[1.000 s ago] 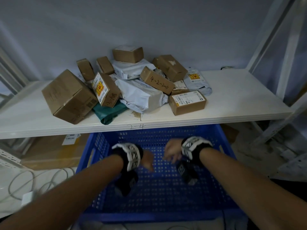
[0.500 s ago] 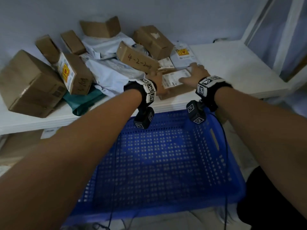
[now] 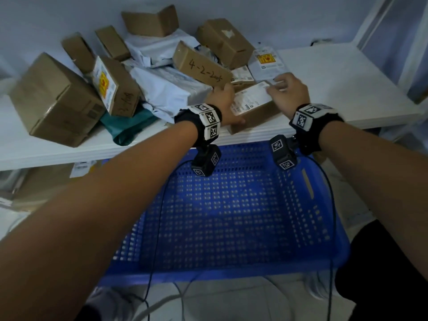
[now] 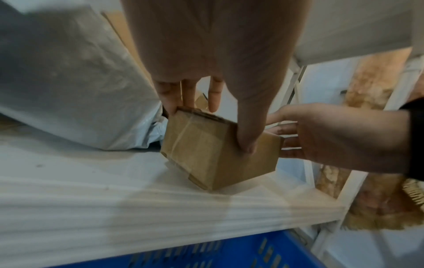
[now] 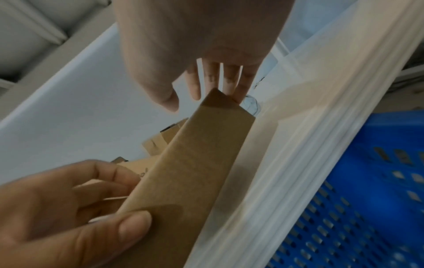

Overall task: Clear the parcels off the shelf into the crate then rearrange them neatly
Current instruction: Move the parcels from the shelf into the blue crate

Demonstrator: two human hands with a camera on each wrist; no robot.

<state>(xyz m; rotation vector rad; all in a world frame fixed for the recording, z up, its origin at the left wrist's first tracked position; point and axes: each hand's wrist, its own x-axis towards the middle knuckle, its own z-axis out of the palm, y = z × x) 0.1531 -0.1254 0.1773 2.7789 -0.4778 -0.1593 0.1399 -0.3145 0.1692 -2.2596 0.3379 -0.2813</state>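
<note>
A small brown box [image 3: 252, 107] with a white label on top lies at the front edge of the white shelf [image 3: 347, 89]. My left hand [image 3: 228, 104] grips its left end, the thumb [image 4: 247, 143] on the near side and the fingers [image 4: 174, 101] behind it. My right hand [image 3: 286, 89] reaches over the right end; its fingers [image 5: 229, 85] lie fairly straight against the far corner, the thumb off the box [image 5: 195, 172]. Below the shelf stands the blue perforated crate [image 3: 231, 216], with nothing in it.
Behind and to the left lies a heap of parcels: a large brown box [image 3: 55, 100], a box with a yellow label [image 3: 115, 89], a handwritten box [image 3: 201, 63], grey mailer bags [image 3: 166, 89], a green bag [image 3: 125, 126]. Wrist cables [image 3: 157, 228] hang over the crate.
Both hands rose from over the crate to the shelf's front edge. The left hand has closed round the labelled box's left end and the right hand's fingers have reached its right end.
</note>
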